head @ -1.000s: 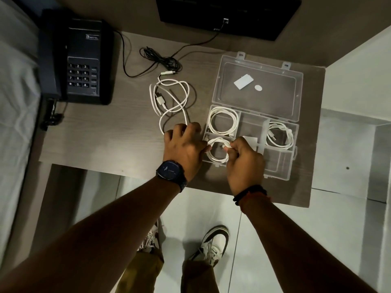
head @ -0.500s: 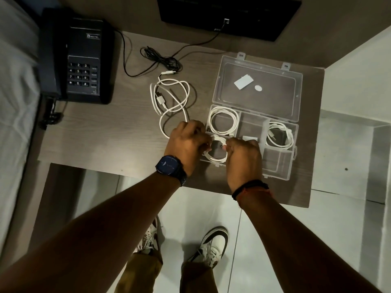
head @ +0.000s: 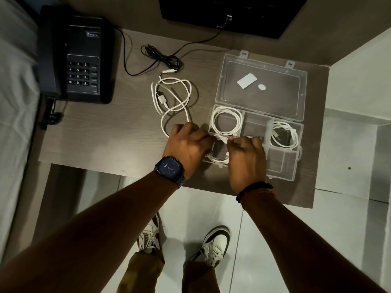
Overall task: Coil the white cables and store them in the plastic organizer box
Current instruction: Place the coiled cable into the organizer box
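1. Both hands, left hand (head: 188, 144) and right hand (head: 246, 159), were pinched shut on a coiled white cable (head: 215, 158), pressing it into the near-left compartment of the plastic organizer box (head: 296, 157) by the counter's (head: 101, 136) near edge.
2. To do this well, they probably needed to flatten the loops below the dividers and tuck in both plugs before letting go.
3. One loose white cable (head: 172, 98) lay uncoiled mid-counter, left of the box.

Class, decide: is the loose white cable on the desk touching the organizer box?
Apart. The head view shows bare desk between the loose white cable and the organizer box along its whole visible length.
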A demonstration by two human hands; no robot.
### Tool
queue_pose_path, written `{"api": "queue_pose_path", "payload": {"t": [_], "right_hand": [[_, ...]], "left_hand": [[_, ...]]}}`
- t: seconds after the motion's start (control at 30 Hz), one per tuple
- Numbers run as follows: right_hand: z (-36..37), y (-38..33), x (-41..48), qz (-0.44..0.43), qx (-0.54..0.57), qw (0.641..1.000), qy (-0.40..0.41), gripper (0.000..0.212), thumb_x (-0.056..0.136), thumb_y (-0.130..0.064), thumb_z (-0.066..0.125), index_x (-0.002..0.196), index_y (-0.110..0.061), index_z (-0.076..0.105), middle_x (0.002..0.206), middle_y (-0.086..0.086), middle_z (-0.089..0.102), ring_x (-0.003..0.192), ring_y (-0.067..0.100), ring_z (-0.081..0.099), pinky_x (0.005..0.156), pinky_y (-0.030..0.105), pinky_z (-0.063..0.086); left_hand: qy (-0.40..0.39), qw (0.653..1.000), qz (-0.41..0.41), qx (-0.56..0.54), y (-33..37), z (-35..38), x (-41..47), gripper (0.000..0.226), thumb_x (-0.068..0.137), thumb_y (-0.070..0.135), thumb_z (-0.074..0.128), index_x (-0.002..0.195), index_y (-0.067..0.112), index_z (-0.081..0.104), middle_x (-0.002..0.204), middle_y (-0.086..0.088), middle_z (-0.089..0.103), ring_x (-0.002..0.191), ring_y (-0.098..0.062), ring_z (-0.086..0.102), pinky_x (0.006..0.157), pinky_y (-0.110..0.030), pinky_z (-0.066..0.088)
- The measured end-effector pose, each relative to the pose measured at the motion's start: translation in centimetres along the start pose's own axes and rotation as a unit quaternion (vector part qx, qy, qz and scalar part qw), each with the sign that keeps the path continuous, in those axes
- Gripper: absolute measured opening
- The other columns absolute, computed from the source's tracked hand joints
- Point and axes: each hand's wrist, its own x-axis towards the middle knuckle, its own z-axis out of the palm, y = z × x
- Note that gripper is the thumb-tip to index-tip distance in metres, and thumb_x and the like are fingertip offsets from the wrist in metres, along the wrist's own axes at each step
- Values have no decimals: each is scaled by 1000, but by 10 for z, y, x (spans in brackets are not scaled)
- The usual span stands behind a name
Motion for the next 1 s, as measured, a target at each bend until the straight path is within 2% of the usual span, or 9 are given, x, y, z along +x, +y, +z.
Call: {"api": "queue_pose_path", "payload": {"t": [0.1,0.2,0.3,0.37,0.53,0.63,0.77,0.83,1.0], "right_hand": [[-3,1,-1,-23,-45,998,29,36,66,1,78,100,4,68,80,23,71,84,41,62,72,44,52],[-4,2,1,-13,-31,999,39,32,64,-4,82,93,1,69,67,20,70,78,39,63,70,41,51],[-1,6,1,-34,-54,997,53,25,63,-3,80,86,-2,71,70,16,71,77,36,62,67,37,50],[1,7,1,-40,-59,996,48,25,65,-4,77,89,-3,72,83,14,72,82,37,61,69,37,49],[8,1,6,130,156,974,100,22,80,-19,66,95,-7,56,95,15,58,86,34,50,77,40,40],[11,4,11,112,103,986,64,16,82,-19,63,91,-8,57,97,15,57,89,34,47,76,39,35],[5,6,7,58,37,995,75,13,72,-9,75,72,-6,62,84,21,58,77,43,55,66,44,47],[4,10,6,32,-21,998,41,8,79,-18,69,79,-10,70,89,19,56,83,42,53,69,42,46],[-1,17,0,15,-38,998,-43,36,84,-40,59,114,-22,67,107,17,55,102,38,49,81,42,45]], "left_hand": [[0,1000,4,5,0,0,-2,28,69,24,77,96,17,73,90,0,74,80,-30,66,69,-40,49],[3,1000,8,10,-1,1,-2,30,70,25,76,98,17,72,91,0,74,80,-30,66,69,-39,48],[-3,1000,10,22,-1,4,-1,29,70,25,76,97,17,73,89,-1,72,79,-31,64,67,-38,47],[-13,999,7,29,0,6,-1,25,74,28,69,96,19,72,90,-3,69,80,-32,62,66,-40,46],[-75,993,-35,80,3,10,4,24,79,40,63,95,25,71,108,-6,63,101,-34,57,79,-46,45],[-113,988,-85,59,5,13,6,34,86,45,49,107,25,66,130,-7,51,122,-36,42,96,-55,33],[-145,982,-117,39,5,17,10,45,91,48,40,129,26,49,144,1,32,134,-29,19,104,-50,15],[-161,980,-108,35,4,14,9,43,90,50,40,126,31,52,145,0,28,134,-31,17,105,-53,14],[-199,975,-78,52,4,6,6,43,82,54,52,121,37,54,147,-1,22,135,-37,16,106,-61,14]]}}
